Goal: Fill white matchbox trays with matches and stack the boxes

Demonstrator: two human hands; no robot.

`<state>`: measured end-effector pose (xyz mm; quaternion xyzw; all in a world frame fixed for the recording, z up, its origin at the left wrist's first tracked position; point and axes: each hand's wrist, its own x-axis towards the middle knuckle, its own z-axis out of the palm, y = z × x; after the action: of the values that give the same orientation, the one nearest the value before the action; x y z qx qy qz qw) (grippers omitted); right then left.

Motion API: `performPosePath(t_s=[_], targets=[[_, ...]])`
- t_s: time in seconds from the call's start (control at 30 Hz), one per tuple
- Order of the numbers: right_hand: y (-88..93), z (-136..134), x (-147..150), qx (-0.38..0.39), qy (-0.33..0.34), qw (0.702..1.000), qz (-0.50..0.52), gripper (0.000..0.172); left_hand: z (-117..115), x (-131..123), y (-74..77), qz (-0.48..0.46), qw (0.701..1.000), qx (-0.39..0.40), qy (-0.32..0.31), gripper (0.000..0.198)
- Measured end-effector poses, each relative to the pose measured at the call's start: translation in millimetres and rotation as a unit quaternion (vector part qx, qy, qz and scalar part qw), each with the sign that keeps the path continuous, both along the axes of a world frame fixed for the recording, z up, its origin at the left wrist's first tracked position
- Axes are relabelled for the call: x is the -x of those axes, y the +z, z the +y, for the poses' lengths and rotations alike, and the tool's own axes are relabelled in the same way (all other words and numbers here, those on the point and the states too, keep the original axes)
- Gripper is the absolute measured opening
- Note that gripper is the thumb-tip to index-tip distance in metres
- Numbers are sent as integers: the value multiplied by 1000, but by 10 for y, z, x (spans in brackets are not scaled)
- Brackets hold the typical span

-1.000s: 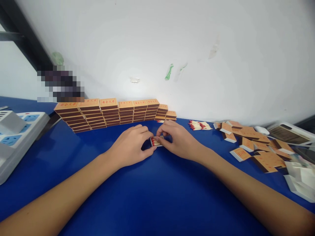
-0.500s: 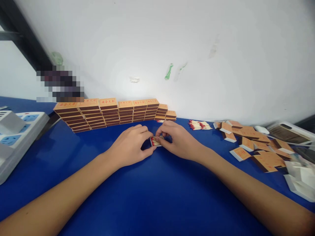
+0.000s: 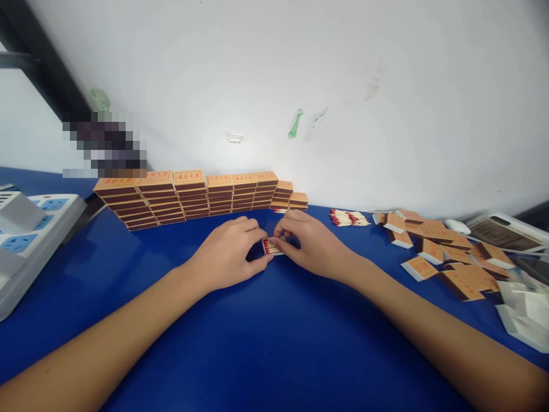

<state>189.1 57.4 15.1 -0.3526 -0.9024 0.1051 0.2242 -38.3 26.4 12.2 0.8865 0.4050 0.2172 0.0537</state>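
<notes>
A small open matchbox tray [image 3: 270, 246] full of red-tipped matches lies on the blue table [image 3: 266, 337], pinched between both hands. My left hand [image 3: 227, 254] curls round its left end with fingers closed. From the right, my right hand [image 3: 311, 243] closes thumb and fingers on the tray. Behind the hands, stacks of closed orange matchboxes [image 3: 189, 197] line the white wall. A loose pile of matches [image 3: 347, 218] lies just right of my right hand.
Several empty orange sleeves and white trays [image 3: 446, 252] are scattered at the right, with white folded trays [image 3: 523, 312] at the right edge. A white power strip [image 3: 30, 240] sits at the left. A phone-like case [image 3: 506, 232] rests at far right.
</notes>
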Motion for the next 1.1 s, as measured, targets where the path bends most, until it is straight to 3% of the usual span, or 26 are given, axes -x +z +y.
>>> performPosePath(t_s=[0.43,0.53,0.63,0.73,0.8,0.93,1.1], targets=[[-36,19,-1,-14,-7,1000,18,9,8,3,-6,6,1000,1,3,20],[-72,129,-78,-42,-64,996,50,11,11,8,-13,9,1000,-3,5,25],[-93,325,-234,-58,-183,977,94,14,8,15,-13,10,1000,-8,19,31],[-57,552,-404,33,-324,933,156,20,4,23,-3,3,1000,2,25,29],[7,672,-467,111,-379,899,188,24,3,27,4,-4,1000,11,22,28],[156,773,-399,228,-405,871,158,30,5,29,9,-8,1000,14,20,26],[267,788,-262,279,-400,859,158,34,11,43,9,-6,1000,5,18,26]])
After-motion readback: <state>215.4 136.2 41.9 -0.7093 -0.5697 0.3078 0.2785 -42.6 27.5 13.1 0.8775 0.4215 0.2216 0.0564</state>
